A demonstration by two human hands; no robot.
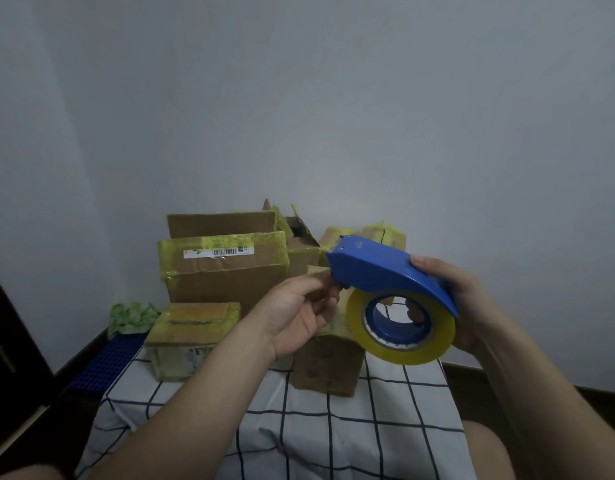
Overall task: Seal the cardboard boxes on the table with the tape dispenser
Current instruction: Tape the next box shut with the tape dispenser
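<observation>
While the right hand [467, 303] grips the tape dispenser [378, 268] (aloft), the left hand [299, 315] pinches its front.

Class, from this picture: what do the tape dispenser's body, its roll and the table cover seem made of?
Tape dispenser body: likely hard plastic, smooth, evenly blue, moulded curves. Tape roll: glossy yellowish film, probably plastic. Table cover: apparently cloth, matte, creased, draping.

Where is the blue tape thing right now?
The tape dispenser is right of centre in the head view, gripped by the right hand, over a small cardboard box.
</observation>
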